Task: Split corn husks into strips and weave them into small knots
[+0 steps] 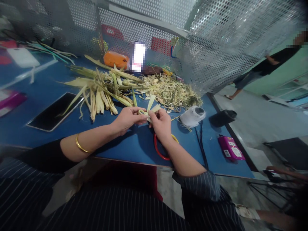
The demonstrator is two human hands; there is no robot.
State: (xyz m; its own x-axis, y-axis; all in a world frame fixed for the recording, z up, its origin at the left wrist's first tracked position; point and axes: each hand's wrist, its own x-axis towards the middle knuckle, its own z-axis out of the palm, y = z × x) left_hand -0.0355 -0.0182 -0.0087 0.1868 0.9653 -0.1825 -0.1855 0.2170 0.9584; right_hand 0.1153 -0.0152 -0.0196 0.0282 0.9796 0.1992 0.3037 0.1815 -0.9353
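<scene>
Pale green corn husk strips (151, 103) are pinched between my two hands above the blue table. My left hand (130, 119) holds one end, its thumb and fingers pressed together. My right hand (160, 122) grips the folded part, and strips stick up past its thumb. Beyond my hands lies a heap of whole corn husks (101, 93), with a pile of shredded husk scraps (168, 89) to its right. Under my right wrist is a looped thing with a red and yellow rim (157, 149), partly hidden by the forearm.
A white roll (192, 116), a black roll (223, 118) and a purple packet (231, 148) stand at the right. A dark tablet-like panel (54, 112) lies left. Behind are an orange bag (115, 60), a lit phone (138, 56) and a perforated metal screen (149, 19). A person (262, 69) is beyond.
</scene>
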